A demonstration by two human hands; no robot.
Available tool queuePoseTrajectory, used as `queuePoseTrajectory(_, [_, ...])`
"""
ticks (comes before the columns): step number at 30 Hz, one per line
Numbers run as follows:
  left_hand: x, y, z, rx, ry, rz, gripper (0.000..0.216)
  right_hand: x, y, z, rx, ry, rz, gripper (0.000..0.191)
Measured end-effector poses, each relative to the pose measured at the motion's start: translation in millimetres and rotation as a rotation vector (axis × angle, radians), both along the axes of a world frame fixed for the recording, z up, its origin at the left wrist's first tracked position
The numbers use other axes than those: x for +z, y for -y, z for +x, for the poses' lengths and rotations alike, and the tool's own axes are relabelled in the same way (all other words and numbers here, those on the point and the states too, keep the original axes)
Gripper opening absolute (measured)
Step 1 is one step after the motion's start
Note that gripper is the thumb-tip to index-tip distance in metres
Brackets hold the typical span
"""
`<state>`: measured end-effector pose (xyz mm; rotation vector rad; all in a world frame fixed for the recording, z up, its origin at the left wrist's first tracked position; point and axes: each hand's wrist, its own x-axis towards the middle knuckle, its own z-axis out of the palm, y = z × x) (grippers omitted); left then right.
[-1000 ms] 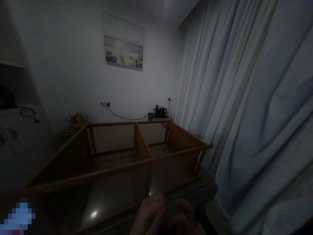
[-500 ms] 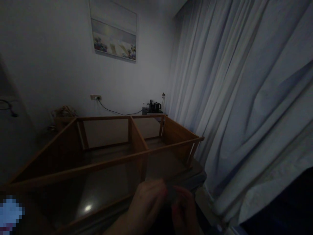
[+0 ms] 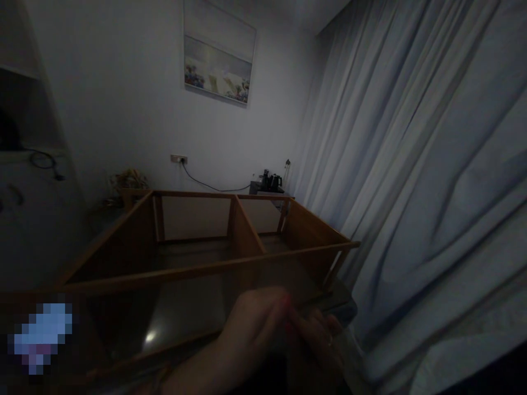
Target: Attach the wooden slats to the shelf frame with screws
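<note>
My left hand (image 3: 251, 332) reaches in from the bottom centre, fingers curled and pressed together at the tips. My right hand (image 3: 319, 348) sits just right of it, fingers bent, a ring on one finger, its tips touching the left hand's. Whatever lies between the fingers is hidden in the dim light. Both hands hover over the near right corner of a wooden frame (image 3: 206, 270) with a middle divider, which lies on a dark glossy table (image 3: 181, 321).
Pale curtains (image 3: 411, 181) hang along the right, close to the table's corner. A picture (image 3: 218, 66) hangs on the far wall above a wall socket (image 3: 178, 159) with a cable. A kettle set (image 3: 269, 182) stands at the back, and shelving (image 3: 28, 164) stands on the left.
The view swung left, then back right and up. My hands rose a little in the view and stayed pressed together over the frame's near corner.
</note>
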<state>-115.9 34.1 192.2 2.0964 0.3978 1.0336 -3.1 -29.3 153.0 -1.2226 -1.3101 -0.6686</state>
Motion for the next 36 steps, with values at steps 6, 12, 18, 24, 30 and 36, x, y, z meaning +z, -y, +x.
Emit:
queuePoseTrajectory(6, [26.5, -9.6, -14.3, 0.102, -0.021, 0.055, 0.033, 5.4, -18.8, 3.4, 0.096, -0.002, 0.1, 0.007])
queuePoseTrajectory(12, [67.5, -33.6, -22.2, 0.504, -0.361, 0.557, 0.031, -1.4, -49.0, 14.6, 0.119, -0.472, -0.015, 0.025])
queuePoseTrajectory(18, [55.3, -59.7, -16.4, 0.459, -0.664, 0.652, 0.064, -14.7, -64.1, 15.8, 0.168, -0.552, -0.12, 0.031])
queuePoseTrajectory(24, [52.7, -62.9, -18.3, 0.501, -0.703, 0.552, 0.043, -15.4, -71.6, 8.8, 0.195, -0.441, -0.187, 0.024])
queuePoseTrajectory(30, [53.6, -62.1, -19.9, 0.507, -0.732, 0.555, 0.044, -22.2, -80.0, 5.5, 0.184, -0.412, -0.185, 0.021])
queuePoseTrajectory(36, [52.6, -62.4, -18.3, 0.49, -0.748, 0.564, 0.043, -23.0, -83.0, 6.8, 0.182, -0.395, -0.189, 0.018])
